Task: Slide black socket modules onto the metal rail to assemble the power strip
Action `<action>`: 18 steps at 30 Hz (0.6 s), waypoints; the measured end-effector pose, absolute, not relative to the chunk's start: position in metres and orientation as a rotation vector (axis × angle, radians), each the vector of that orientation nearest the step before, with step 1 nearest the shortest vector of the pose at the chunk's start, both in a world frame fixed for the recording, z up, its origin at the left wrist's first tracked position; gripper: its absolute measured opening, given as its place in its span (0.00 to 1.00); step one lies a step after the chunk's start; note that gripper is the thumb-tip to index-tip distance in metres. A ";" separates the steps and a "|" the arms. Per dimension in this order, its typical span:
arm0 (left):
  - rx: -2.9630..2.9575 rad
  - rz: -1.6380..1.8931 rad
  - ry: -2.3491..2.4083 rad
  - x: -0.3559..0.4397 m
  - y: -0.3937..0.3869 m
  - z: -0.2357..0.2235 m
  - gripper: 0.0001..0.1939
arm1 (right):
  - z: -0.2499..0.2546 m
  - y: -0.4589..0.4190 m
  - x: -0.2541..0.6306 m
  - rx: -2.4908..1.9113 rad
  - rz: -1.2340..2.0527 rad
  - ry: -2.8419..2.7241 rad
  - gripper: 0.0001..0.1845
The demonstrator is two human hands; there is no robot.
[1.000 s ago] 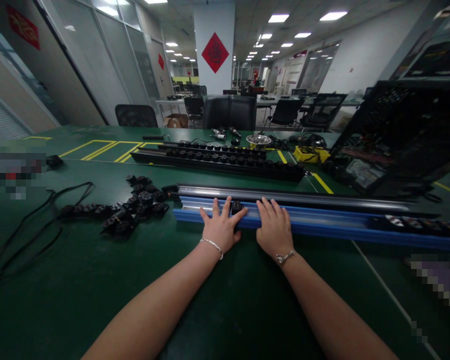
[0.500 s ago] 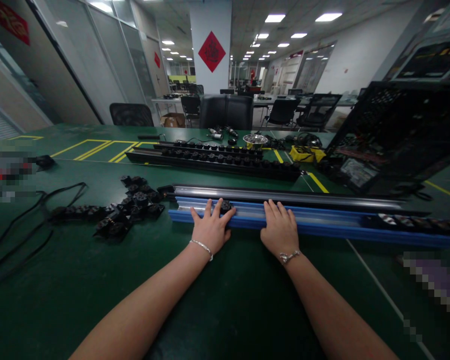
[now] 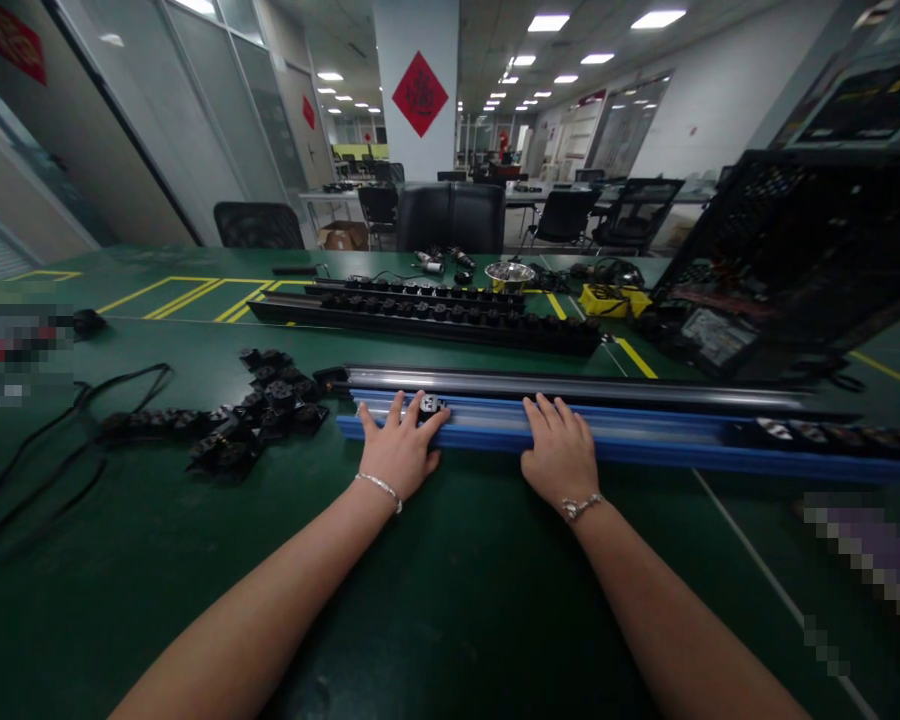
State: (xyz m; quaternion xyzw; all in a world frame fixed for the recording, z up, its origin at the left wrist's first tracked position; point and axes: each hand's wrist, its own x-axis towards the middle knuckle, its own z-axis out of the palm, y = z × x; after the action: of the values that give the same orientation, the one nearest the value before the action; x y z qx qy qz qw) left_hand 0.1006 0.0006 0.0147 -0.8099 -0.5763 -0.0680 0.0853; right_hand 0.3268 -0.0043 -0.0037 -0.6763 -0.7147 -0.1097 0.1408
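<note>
A long blue channel rail (image 3: 495, 430) lies across the green table in front of me. My left hand (image 3: 399, 445) rests over its left part, fingers spread. Between two of those fingers sits a small black block-like part with a pale top (image 3: 430, 404), inside the channel and seemingly touching the index finger. Further right, my right hand (image 3: 561, 445) lies across the same rail, fingers stretched out toward its far edge. More dark round-topped parts (image 3: 832, 437) stand in a row at the rail's right end. What lies beneath both palms is hidden.
Behind the blue rail lies a black rail (image 3: 570, 388). Farther back are black rails filled with parts (image 3: 450, 318). A heap of black parts (image 3: 277, 400) and cables (image 3: 82, 410) lie left. An open black computer case (image 3: 787, 270) stands right, near a yellow box (image 3: 615, 300).
My left hand has slid a little left along the blue rail, and the small black part has shifted left with it. My right hand has stayed about where it was.
</note>
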 end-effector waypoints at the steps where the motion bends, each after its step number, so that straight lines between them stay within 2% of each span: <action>1: -2.412 -0.198 -1.726 0.099 0.001 0.015 0.30 | -0.004 -0.004 0.327 -1.951 -0.318 -2.063 0.36; 18: -2.380 -0.181 -1.740 0.074 0.003 0.015 0.29 | -0.002 -0.005 0.327 -1.954 -0.310 -2.068 0.36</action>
State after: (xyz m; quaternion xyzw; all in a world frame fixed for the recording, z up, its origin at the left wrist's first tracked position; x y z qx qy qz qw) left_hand 0.0738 0.0030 0.0152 -0.8022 -0.5864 -0.0609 0.0940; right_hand 0.3266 -0.0053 -0.0022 -0.6762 -0.7155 -0.1071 0.1392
